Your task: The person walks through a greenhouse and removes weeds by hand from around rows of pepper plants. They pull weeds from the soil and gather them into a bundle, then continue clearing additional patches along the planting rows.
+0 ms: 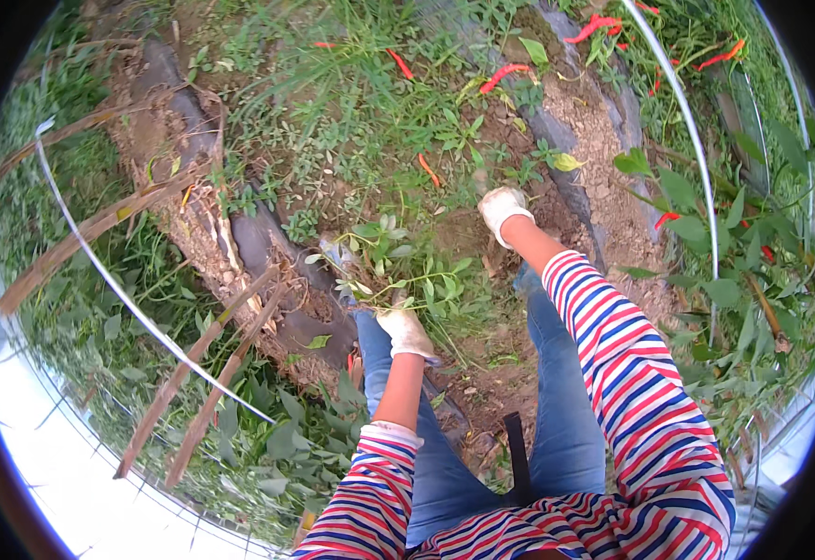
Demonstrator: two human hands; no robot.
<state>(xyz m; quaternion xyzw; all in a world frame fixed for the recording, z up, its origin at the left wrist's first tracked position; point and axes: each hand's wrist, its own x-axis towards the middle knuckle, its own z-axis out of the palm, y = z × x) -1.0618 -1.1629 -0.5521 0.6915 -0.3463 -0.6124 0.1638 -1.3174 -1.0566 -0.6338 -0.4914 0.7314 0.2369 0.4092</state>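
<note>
My left hand (405,330), in a soiled white glove, is closed on a bunch of leafy green weeds (425,283) just in front of my left leg. My right hand (504,210), gloved the same way, is held low over the bare soil, its fingers pointing away from me. A blurred shape shows just beyond its fingertips; what it is, and whether that hand holds it, I cannot tell. Low weeds (323,150) grow from the ground ahead. An orange-red chili pepper (429,170) lies among them, to the left of my right hand.
Dark plastic mulch film (257,241) runs along the left bed, more (554,133) along the right. Wooden stakes (92,238) and a white hoop (134,308) stand left; another white hoop (694,133) arches right beside pepper plants (687,203). Red chili peppers (504,75) lie farther ahead.
</note>
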